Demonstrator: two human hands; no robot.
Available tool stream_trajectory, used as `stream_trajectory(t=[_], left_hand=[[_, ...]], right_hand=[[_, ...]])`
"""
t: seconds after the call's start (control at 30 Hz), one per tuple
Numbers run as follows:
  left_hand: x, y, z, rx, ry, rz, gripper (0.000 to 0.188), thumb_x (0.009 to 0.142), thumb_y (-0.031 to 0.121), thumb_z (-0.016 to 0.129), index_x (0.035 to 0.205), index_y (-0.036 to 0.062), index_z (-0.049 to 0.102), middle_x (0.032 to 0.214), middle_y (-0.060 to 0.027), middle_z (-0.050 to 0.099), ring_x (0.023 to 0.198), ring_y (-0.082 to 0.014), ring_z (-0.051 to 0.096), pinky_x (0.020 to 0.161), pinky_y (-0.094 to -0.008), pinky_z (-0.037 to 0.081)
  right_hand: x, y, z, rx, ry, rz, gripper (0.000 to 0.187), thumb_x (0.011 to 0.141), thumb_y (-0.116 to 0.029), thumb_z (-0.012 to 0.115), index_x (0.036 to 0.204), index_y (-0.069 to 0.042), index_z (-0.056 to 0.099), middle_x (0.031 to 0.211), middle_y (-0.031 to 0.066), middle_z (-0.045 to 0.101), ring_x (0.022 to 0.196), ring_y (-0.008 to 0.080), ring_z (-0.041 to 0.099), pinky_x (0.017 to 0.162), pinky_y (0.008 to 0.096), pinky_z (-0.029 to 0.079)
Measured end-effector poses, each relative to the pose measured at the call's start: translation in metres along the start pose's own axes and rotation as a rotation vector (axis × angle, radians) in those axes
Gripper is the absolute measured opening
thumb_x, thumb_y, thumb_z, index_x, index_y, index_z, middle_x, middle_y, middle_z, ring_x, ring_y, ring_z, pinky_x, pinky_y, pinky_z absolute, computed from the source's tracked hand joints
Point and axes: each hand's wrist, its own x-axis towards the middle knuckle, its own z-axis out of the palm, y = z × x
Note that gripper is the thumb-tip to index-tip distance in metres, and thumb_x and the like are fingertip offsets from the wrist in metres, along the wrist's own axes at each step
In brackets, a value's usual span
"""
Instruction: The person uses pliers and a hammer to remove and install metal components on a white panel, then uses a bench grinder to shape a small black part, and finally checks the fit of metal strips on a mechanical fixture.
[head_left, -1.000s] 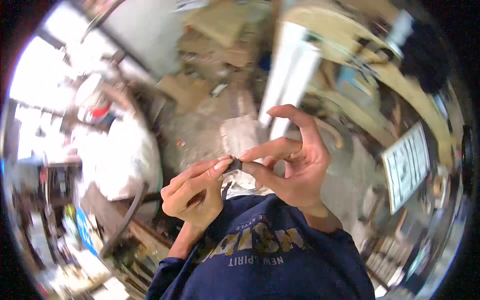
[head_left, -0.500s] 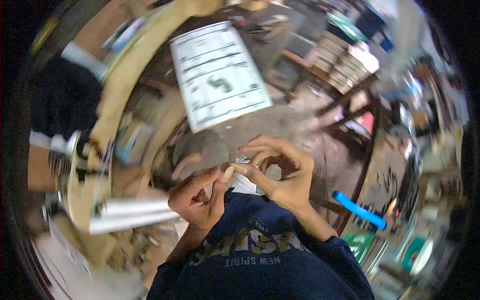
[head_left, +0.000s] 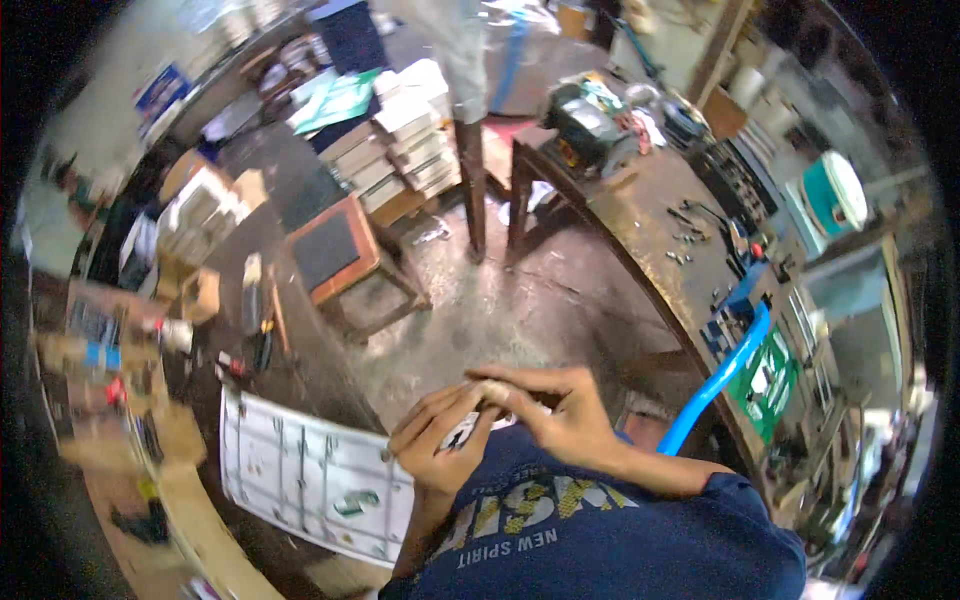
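My left hand (head_left: 445,438) and my right hand (head_left: 565,420) meet in front of my dark blue shirt (head_left: 600,520). Both have their fingers bent inward, and the fingertips press together. Whatever they pinch is too small and too covered by the fingers to make out. Below the joined fingers, a bit of something white with dark marks (head_left: 462,432) shows. To the left of my left hand lies a white panel (head_left: 260,470) with dark lines and a small green picture, on a dark table (head_left: 305,375).
A wooden stool (head_left: 335,255) with a dark seat stands ahead, near stacked pale boxes (head_left: 400,150). On the right, a workbench (head_left: 640,215) carries small metal parts, a green case (head_left: 768,385) and a teal-and-white bucket (head_left: 835,195). A bright blue tube (head_left: 715,385) slants beside my right forearm.
My view has swung right, so the white panel now sits lower left and the right-hand bench shows more fully. My hands have drawn closer together, with the right fingers lower over the left.
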Motion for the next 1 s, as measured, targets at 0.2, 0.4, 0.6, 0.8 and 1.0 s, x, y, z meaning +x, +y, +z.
stream_trajectory(t=[0.2,0.4,0.6,0.8,1.0], left_hand=[[0.089,-0.144,0.128,-0.391,-0.382,-0.292,0.055,0.084,0.014,0.071,0.134,0.0006,0.053,0.128,-0.0155,0.059,0.123,-0.0253,0.053,0.102,-0.0378,0.042],[0.145,-0.271,0.343,-0.482,-0.566,-0.31,0.061,0.103,0.037,0.038,0.15,0.0012,0.025,0.155,-0.0156,0.027,0.144,-0.0256,0.022,0.118,-0.0395,0.011],[0.124,-0.308,0.446,-0.392,-0.885,-0.433,0.055,0.104,0.035,0.034,0.147,-0.0002,0.029,0.15,-0.0158,0.031,0.138,-0.0261,0.027,0.113,-0.0386,0.017],[0.165,-0.291,0.436,-0.286,-1.129,-0.555,0.05,0.105,0.032,0.036,0.141,-0.0023,0.04,0.141,-0.0174,0.045,0.129,-0.0284,0.042,0.107,-0.0387,0.031],[0.279,-0.245,0.387,-0.536,-0.804,-0.563,0.029,0.101,0.02,0.049,0.118,-0.0012,0.06,0.104,-0.0123,0.068,0.094,-0.0178,0.064,0.084,-0.0297,0.049]], right_hand=[[0.048,0.037,-0.09,-0.321,0.607,-0.029,0.023,0.09,-0.013,0.068,0.11,-0.002,0.071,0.091,0.0071,0.071,0.073,0.0101,0.062,0.068,0.0252,0.051],[0.097,0.046,-0.159,-0.097,0.897,0.161,0.019,0.084,-0.011,0.073,0.096,0.003,0.073,0.079,0.0063,0.071,0.07,0.0105,0.065,0.066,0.024,0.051],[0.133,0.042,-0.233,0.092,1.061,0.082,0.014,0.086,-0.003,0.07,0.095,0.009,0.069,0.083,0.0112,0.07,0.076,0.0173,0.07,0.069,0.026,0.056],[0.196,0.01,-0.28,0.23,1.093,-0.012,0.014,0.088,0.001,0.067,0.098,0.011,0.067,0.089,0.013,0.069,0.078,0.0199,0.07,0.068,0.0283,0.058],[0.255,-0.042,-0.286,-0.262,1.132,-0.1,0.017,0.082,0.008,0.068,0.097,0.003,0.072,0.091,0.0117,0.071,0.084,0.017,0.069,0.072,0.0264,0.054]])
